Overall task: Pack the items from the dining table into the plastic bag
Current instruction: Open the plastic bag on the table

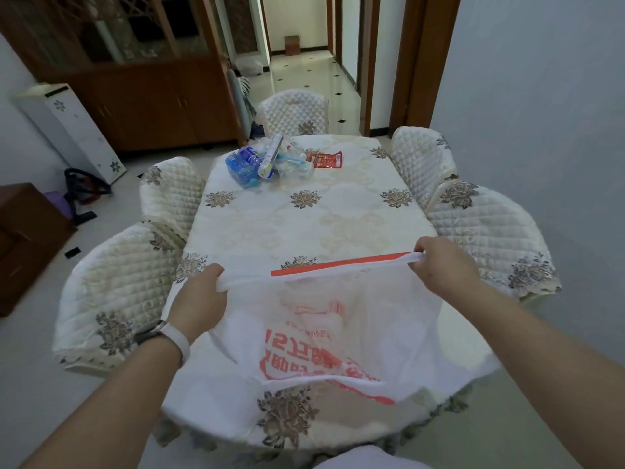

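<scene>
White plastic bag (345,336) with red print stretches between the left grip (199,299) and right grip (439,265), each clenched on its bunched rim. Beyond both grips, the floral-clothed counter (304,218) carries piled bottles and packets (270,160); 5 quilted chairs (115,292) surround it, with a tiled hallway (304,72) beyond.

Red print on the plastic bag (372,319) is creased; I cannot read it. Labels on the blue packs (244,166) blur.
</scene>
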`<act>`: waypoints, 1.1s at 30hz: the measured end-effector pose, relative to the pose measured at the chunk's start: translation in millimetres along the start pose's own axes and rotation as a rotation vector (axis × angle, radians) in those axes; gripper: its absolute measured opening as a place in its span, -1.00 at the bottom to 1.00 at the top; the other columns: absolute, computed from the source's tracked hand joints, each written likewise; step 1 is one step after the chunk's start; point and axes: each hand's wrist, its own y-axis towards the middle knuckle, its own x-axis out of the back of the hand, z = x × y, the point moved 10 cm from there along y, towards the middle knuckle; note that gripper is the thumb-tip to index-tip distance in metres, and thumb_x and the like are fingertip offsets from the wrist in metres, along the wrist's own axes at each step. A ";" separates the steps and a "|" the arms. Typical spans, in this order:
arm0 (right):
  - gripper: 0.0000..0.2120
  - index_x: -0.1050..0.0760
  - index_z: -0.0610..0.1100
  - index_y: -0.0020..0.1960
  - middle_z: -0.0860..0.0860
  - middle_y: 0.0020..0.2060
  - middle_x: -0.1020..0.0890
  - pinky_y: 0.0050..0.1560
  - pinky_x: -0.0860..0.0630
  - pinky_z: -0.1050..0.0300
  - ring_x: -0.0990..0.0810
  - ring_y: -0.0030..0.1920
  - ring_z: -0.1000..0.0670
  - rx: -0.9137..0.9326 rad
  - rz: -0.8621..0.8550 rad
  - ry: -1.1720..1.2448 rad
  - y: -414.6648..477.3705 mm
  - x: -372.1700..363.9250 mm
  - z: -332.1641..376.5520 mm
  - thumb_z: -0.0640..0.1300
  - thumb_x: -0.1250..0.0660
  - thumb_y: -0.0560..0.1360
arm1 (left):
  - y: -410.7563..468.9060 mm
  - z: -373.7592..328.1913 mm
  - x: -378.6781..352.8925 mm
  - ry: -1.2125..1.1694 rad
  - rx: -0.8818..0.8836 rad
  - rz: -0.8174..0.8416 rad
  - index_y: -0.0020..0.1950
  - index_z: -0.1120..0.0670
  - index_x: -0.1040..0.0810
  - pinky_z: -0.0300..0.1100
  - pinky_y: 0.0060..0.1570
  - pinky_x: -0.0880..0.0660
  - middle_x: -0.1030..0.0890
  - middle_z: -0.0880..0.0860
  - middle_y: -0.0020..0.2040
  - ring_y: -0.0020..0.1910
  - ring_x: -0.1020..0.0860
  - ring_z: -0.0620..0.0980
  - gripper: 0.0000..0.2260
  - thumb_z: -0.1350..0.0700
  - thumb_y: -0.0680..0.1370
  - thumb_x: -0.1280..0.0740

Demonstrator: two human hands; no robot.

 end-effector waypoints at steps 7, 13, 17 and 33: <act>-0.27 -0.32 -0.07 0.42 -0.11 0.31 -0.41 0.25 -0.41 -0.11 -0.39 0.33 -0.15 -0.133 0.078 0.232 -34.1 -38.7 -23.2 0.19 -0.45 0.36 | -6.2 20.1 -18.7 -0.495 0.238 0.046 -0.14 0.14 -0.52 0.02 -0.22 -0.48 -0.59 0.19 -0.18 -0.11 -0.58 0.27 -0.93 0.29 0.47 -0.35; -0.18 -0.24 -0.11 0.47 -0.12 0.35 -0.42 0.26 -0.43 -0.06 -0.44 0.32 -0.11 -0.241 0.266 0.369 -89.4 -120.4 -53.2 0.20 -0.47 0.36 | -57.3 34.1 -57.8 -0.668 0.375 0.013 0.51 0.04 -0.23 0.07 0.25 -0.45 -0.40 0.03 0.33 0.26 -0.45 0.07 -0.23 -0.06 0.42 -0.54; -0.05 -0.12 -0.14 0.53 -0.12 0.40 -0.39 0.32 -0.39 -0.06 -0.40 0.37 -0.11 -0.322 0.284 0.511 -98.3 -151.7 -50.1 0.22 -0.49 0.33 | -117.2 54.2 -116.8 -0.753 0.527 0.018 0.52 -0.08 -0.12 0.19 0.29 -0.44 -0.33 0.10 0.46 0.40 -0.38 0.16 0.09 -0.32 0.14 -0.59; -0.93 -0.38 -0.15 -0.19 -0.06 -0.26 -0.50 -0.32 -0.33 0.10 -0.50 -0.15 -0.18 -0.286 0.343 0.469 -88.8 -197.1 14.1 -0.27 -0.25 0.44 | -89.2 43.7 -129.2 -0.613 0.420 0.099 0.16 0.01 -0.57 -0.07 -0.03 -0.54 -0.63 0.02 0.02 0.03 -0.58 0.09 -0.71 0.27 0.59 -0.14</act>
